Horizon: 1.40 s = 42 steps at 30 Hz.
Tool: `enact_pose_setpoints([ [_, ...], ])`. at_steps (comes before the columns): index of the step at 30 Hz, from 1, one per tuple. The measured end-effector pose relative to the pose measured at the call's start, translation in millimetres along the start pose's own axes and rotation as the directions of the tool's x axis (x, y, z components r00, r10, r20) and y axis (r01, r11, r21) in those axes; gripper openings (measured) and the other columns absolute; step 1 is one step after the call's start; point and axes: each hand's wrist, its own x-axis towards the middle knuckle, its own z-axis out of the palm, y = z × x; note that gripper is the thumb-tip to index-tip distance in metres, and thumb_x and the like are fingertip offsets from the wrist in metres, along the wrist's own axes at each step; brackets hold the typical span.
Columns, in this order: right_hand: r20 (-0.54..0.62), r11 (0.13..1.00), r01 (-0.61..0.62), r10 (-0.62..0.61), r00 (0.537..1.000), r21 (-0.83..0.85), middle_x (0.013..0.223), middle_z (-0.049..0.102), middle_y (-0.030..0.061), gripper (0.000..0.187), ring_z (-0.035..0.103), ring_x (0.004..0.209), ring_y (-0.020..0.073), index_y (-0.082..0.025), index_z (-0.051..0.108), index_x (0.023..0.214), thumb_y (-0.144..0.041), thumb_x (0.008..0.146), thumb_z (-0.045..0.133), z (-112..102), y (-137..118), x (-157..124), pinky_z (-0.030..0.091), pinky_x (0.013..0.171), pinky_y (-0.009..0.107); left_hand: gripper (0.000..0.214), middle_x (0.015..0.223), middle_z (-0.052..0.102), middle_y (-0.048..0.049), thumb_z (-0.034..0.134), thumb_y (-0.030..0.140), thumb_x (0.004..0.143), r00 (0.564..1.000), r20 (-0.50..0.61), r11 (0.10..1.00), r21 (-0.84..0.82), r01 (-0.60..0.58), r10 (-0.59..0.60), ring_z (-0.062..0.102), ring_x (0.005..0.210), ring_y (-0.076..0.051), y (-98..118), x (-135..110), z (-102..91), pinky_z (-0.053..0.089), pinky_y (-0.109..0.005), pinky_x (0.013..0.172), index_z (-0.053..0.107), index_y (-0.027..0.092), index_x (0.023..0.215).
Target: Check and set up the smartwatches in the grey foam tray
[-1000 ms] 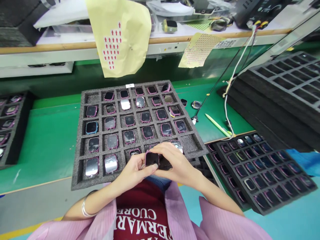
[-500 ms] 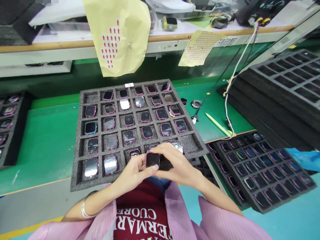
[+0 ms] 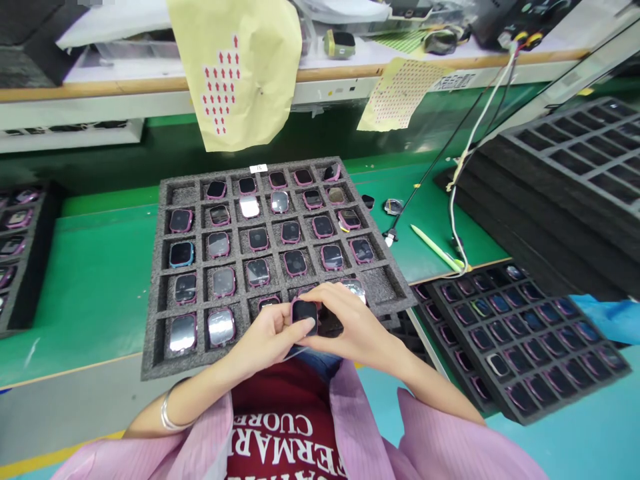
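Between both hands, over the near edge of a grey foam tray, is a smartwatch body with a purple frame and a dark screen. My left hand grips its left side, thumb lying on the lower part of the screen. My right hand is curled around its right side, fingertips at the top edge and thumb below. Purple-framed watch bodies sit singly in most tray compartments, and one blue-framed watch is in the left column. My hands partly hide the tray's front row.
Another foam tray of watches stands at the left. To the right are a stack of black foam trays, filled trays lower down, a pale green pen and a white cable. A shelf with hanging yellow sticker sheets crosses the back.
Both hands and the watch body have shifted very slightly, with the grip much the same. The left thumb has moved a little higher on the screen.
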Motion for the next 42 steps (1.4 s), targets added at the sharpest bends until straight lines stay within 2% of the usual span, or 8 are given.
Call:
enact_pose_setpoints([
  [5,-0.012,0.964,0.013,-0.010,1.000,0.264,0.102,0.061,0.0068,0.050,0.058,0.093,0.0209,-0.019,0.058,0.117,-0.031,0.074,0.080,2,4,-2,0.047,0.082,0.034,0.041,0.052,0.042,0.0059,0.062,0.052,0.081,0.999,0.048,1.000,-0.008,-0.020,0.020,0.027,0.039,-0.003,0,-5,-3.6,0.016,-0.018,0.039,0.057,0.012,0.081],
  [9,0.020,0.827,-0.024,0.016,1.000,0.561,0.105,0.056,0.0070,0.037,0.057,0.097,0.0200,-0.023,0.063,0.119,-0.032,0.084,0.070,4,9,-3,0.047,0.085,0.035,0.039,0.051,0.045,0.0050,0.060,0.049,0.084,0.991,0.129,0.998,-0.047,-0.039,0.044,0.020,0.037,-0.002,-3,-7,-8.1,0.011,-0.019,0.037,0.059,0.011,0.087],
  [13,0.051,0.679,-0.077,0.058,0.997,0.730,0.100,0.053,0.0057,0.026,0.056,0.093,0.0175,-0.025,0.069,0.111,-0.026,0.086,0.069,8,12,-1,0.046,0.083,0.033,0.037,0.050,0.044,0.0050,0.060,0.047,0.085,0.980,0.175,0.996,-0.025,-0.090,0.093,0.020,0.037,-0.002,-8,-8,-11.9,0.012,-0.018,0.037,0.060,0.010,0.086],
  [17,0.098,0.533,-0.067,-0.030,0.995,0.844,0.094,0.053,0.0049,0.027,0.054,0.088,0.0161,-0.022,0.073,0.105,-0.027,0.079,0.077,10,16,6,0.045,0.080,0.032,0.037,0.055,0.046,0.0031,0.063,0.048,0.082,0.970,0.211,0.992,0.022,-0.125,0.118,0.025,0.040,-0.003,-11,-9,-15.5,0.017,-0.017,0.038,0.059,0.011,0.084],
  [24,0.150,0.464,-0.126,-0.016,0.989,0.877,0.097,0.052,0.0052,0.036,0.054,0.086,0.0148,-0.023,0.070,0.112,-0.026,0.077,0.078,9,17,8,0.045,0.080,0.032,0.036,0.052,0.049,0.0033,0.062,0.047,0.083,0.965,0.225,0.988,0.035,-0.148,0.137,0.024,0.039,-0.003,-5,-10,-15.0,0.020,-0.018,0.038,0.059,0.011,0.085],
  [35,0.155,0.514,-0.125,-0.015,0.988,0.849,0.094,0.053,0.0049,0.033,0.055,0.085,0.0151,-0.020,0.072,0.107,-0.029,0.075,0.079,7,19,9,0.047,0.079,0.031,0.035,0.056,0.058,0.0001,0.063,0.047,0.082,0.977,0.188,0.990,0.078,-0.120,0.104,0.028,0.039,-0.004,-1,-13,-11.2,0.022,-0.019,0.040,0.061,0.012,0.086],
  [38,0.149,0.655,-0.083,-0.046,0.988,0.751,0.101,0.054,0.0071,0.037,0.055,0.092,0.0179,-0.020,0.066,0.115,-0.030,0.080,0.074,-1,16,7,0.048,0.083,0.035,0.032,0.065,0.065,-0.0032,0.062,0.043,0.084,0.985,0.131,0.990,0.076,-0.123,0.112,0.040,0.045,-0.007,-2,-11,-7.0,0.032,-0.020,0.046,0.063,0.012,0.089],
  [42,0.149,0.889,-0.002,-0.074,0.986,0.458,0.114,0.054,0.0093,0.064,0.054,0.103,0.0218,-0.021,0.051,0.131,-0.027,0.074,0.080,-13,5,0,0.047,0.091,0.038,0.029,0.082,0.070,-0.0074,0.065,0.037,0.083,0.987,0.042,0.986,0.061,-0.156,0.154,0.061,0.074,-0.017,-1,-10,-0.4,0.047,-0.026,0.068,0.065,0.012,0.097],
])
